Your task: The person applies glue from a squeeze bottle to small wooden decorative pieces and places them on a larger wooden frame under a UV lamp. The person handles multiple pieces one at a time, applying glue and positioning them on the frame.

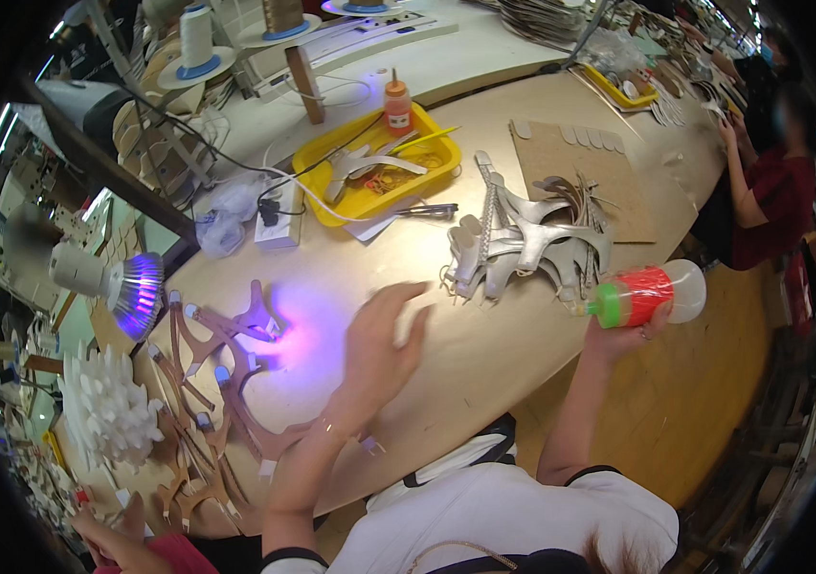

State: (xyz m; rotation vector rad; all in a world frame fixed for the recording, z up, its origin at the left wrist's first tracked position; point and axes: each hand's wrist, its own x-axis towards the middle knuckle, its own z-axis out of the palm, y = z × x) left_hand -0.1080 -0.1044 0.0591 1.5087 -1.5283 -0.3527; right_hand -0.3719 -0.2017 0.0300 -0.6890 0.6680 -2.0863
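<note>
My left hand is over the middle of the table, thumb and fingers apart, holding nothing. In my right hand, near the table's right edge, is a clear squeeze bottle with a red wrap and a green cap. It lies on its side, its nozzle turned left toward a pile of silver strappy leather shoe uppers. Left of my left hand, several brown strappy uppers lie spread out, some with pale tips. A lamp throws violet light over them.
Behind are a yellow tray with strips, an orange-capped bottle, pens, and cardboard bearing pale tabs. White pieces are heaped at left. A co-worker's hands show lower left; another person stands far right.
</note>
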